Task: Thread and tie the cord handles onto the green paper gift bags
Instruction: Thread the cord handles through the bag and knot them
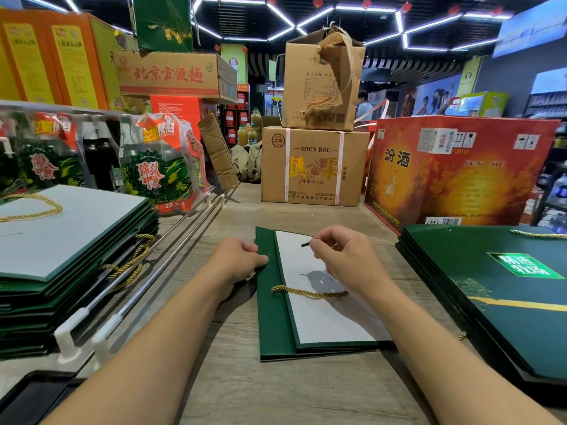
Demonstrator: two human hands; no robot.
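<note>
A flat green paper gift bag point(273, 317) lies on the wooden table in front of me, its white inner side up. A gold twisted cord point(306, 292) comes out of a hole near the bag's left edge and runs right, under my right hand. My right hand point(343, 259) pinches the cord's dark tip point(306, 244) above the white panel. My left hand point(242, 259) grips the bag's left edge, thumb on top next to a small punched hole point(269, 254).
A stack of flat green bags with gold cords point(76, 256) sits at the left beside a metal rail. Another stack of green bags point(491, 286) lies at the right. Cardboard boxes point(313, 167) and a red carton point(460, 170) stand behind.
</note>
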